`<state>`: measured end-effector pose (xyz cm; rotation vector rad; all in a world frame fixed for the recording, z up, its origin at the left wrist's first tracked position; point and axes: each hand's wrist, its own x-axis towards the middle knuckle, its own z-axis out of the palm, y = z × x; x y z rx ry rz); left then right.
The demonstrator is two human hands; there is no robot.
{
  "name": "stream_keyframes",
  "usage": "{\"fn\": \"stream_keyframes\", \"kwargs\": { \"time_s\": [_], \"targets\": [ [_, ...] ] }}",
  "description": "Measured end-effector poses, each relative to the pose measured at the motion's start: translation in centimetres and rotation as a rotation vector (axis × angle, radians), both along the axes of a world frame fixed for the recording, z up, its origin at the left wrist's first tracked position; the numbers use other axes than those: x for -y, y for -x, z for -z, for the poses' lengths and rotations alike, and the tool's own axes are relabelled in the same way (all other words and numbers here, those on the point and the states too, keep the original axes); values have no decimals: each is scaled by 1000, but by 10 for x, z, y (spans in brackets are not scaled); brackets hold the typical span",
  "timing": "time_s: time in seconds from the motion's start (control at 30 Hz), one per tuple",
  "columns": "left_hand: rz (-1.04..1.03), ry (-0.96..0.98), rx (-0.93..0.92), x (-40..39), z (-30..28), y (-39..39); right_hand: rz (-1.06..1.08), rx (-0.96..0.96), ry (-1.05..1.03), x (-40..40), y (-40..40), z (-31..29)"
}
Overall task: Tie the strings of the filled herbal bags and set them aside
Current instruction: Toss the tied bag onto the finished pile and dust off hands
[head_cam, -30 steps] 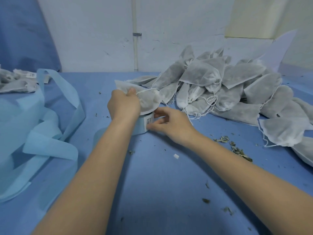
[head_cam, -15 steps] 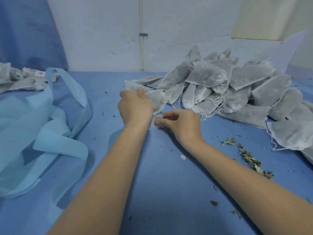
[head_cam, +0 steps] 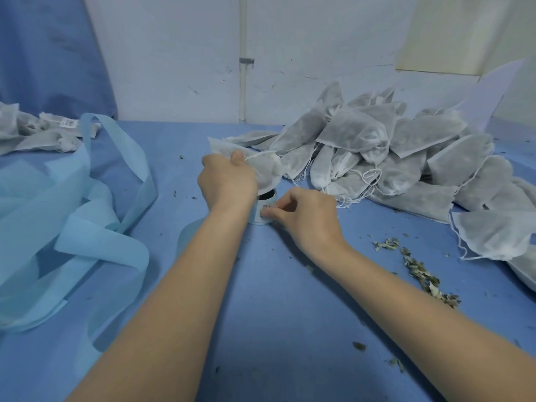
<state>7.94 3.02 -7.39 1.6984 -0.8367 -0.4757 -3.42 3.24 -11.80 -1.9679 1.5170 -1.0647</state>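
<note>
left hand (head_cam: pixel 227 181) grips a white mesh herbal bag (head_cam: pixel 265 172) near its neck, fingers curled round the fabric, bag held just above a small roll of labels (head_cam: pixel 262 210) standing on the blue desk (head_cam: pixel 290 314); right hand (head_cam: pixel 307 216) pinches the label at the roll's side with thumb and fingertips; hands close together, not touching; can't tell if the bag's string is tied; big pile of filled bags (head_cam: pixel 391 158) just right of the hands, loose strings hanging off the front; smaller group of bags (head_cam: pixel 37 132) far left at the desk edge; light blue fabric strips (head_cam: pixel 72 221) heaped on the left; dried herb crumbs (head_cam: pixel 417 265) scattered right of the right forearm
</note>
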Motion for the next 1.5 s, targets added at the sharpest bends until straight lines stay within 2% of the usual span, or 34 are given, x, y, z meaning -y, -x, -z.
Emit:
{"fn": "stream_keyframes", "kwargs": {
  "time_s": [0.17,0.37,0.47,0.63,0.77,0.9,1.07,1.4,1.5],
  "targets": [
    [-6,-9,6,-1,0,3,60,63,2,-7,-7,3],
    [-3,-30,23,-1,2,3,75,14,54,-14,-16,7],
    [-5,-30,38,-1,2,3,12,-46,61,-16,-18,4],
    [6,-20,57,-1,3,3,-265,-119,-63,-27,-10,-10],
    [19,82,100,-1,3,4,-212,-124,-36,-32,11,-24],
    [174,248,119,-4,1,5,-167,-80,88,-37,40,-37],
    [482,274,185,-12,5,19,-122,-58,304,-35,63,-55],
    [754,248,139,-22,5,37,-39,-170,341,-24,89,-54],
    [794,256,103,-26,2,40,-45,-117,305,-22,89,-53]
  ]
}}
